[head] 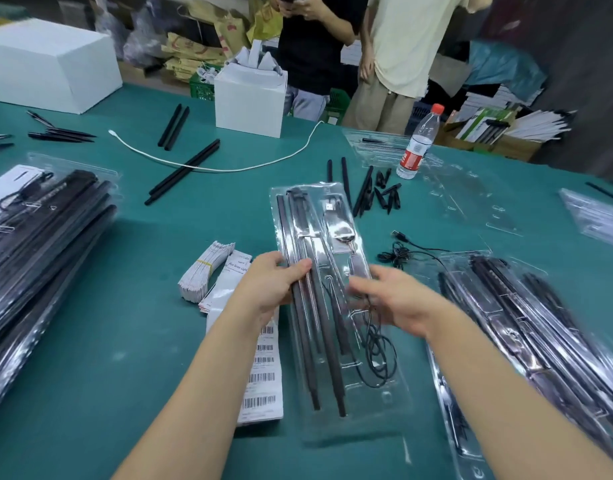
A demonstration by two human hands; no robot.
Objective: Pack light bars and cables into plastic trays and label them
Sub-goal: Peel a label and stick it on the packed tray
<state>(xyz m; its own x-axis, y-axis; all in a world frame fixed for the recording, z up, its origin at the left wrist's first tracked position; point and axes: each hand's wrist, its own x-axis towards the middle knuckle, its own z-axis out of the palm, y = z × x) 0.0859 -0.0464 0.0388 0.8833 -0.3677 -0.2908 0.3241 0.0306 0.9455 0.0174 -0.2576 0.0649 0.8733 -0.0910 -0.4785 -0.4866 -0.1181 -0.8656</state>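
Both forearms reach in over the green table; left hand grips the clear plastic tray by its left edge, thumb curled over the light bars, while right hand touches its right side, fingers loosely spread above the coiled cable; barcode labels lie just left of the fingers
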